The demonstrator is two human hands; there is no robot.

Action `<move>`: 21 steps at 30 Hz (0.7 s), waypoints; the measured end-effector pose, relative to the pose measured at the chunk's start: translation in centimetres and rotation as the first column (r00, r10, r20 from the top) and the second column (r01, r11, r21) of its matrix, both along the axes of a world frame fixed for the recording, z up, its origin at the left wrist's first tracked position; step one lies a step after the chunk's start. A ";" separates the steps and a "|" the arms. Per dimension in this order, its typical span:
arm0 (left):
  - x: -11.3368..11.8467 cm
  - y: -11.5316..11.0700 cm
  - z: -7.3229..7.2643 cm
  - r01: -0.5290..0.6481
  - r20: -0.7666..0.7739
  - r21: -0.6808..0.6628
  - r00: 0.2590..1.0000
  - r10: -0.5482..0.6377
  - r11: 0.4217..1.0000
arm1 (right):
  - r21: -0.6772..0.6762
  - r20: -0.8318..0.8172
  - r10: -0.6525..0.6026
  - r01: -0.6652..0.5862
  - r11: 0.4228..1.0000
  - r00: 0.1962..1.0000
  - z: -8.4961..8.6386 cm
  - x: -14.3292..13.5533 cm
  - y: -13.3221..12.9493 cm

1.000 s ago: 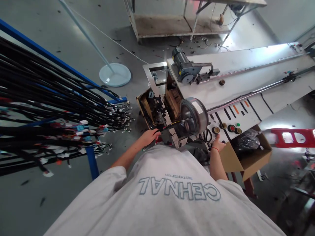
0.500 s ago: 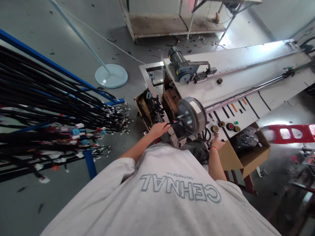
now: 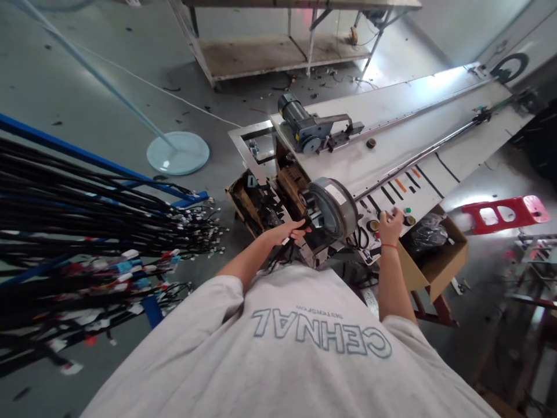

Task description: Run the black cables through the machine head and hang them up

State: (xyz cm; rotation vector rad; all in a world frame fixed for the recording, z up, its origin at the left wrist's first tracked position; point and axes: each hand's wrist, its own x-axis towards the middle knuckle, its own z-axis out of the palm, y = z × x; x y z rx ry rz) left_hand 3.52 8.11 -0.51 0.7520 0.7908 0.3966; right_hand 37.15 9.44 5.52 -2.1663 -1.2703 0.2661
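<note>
My left hand is closed on a black cable just left of a round grey metal drum at the near end of the long bench. A small white connector shows below its fingers, and dark wires hang under it. My right hand, with a red string at the wrist, is over the bench's front edge with its fingers half bent and apart. Nothing shows between them. Beside it are a tape roll, a green button and short black and orange tape strips.
Black wire harnesses hang on a blue rack to the left. A motor is mounted on the bench. A cardboard box holding clear plastic stands at right, before a red stool. A round pole base rests on the floor.
My right hand has risen from beside the tape rolls to over the buttons and rolls. My left hand has come closer to the drum, still on the cable. The view has shifted slightly.
</note>
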 end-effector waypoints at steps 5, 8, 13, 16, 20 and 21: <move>-0.5 1.0 -0.2 0.105 0.014 -0.210 0.994 -0.104 0.972 | -0.139 -0.334 0.497 -0.563 0.814 0.801 4.5 -7.3 8.8; -0.2 2.0 0.0 0.051 -0.166 -0.116 0.984 -0.070 0.992 | -0.229 -0.318 0.586 -0.660 0.716 0.746 4.9 -12.4 13.5; 0.7 2.2 1.6 -0.023 -0.334 0.228 0.937 0.100 0.973 | -0.272 -0.354 0.501 -0.600 0.753 0.790 3.8 -13.4 11.0; 0.7 0.3 3.2 0.136 -0.436 0.526 0.891 0.129 0.840 | -0.041 -0.421 0.455 -0.518 0.855 0.785 1.8 -9.5 3.6; 0.7 -2.1 4.7 0.536 -0.661 0.713 0.729 0.177 0.451 | -0.087 -0.457 0.379 -0.465 0.881 0.805 -0.5 -5.1 -2.9; 0.8 -2.2 4.9 0.595 -0.701 0.693 0.688 0.188 0.407 | -0.101 -0.464 0.393 -0.487 0.867 0.794 -0.6 -4.8 -3.0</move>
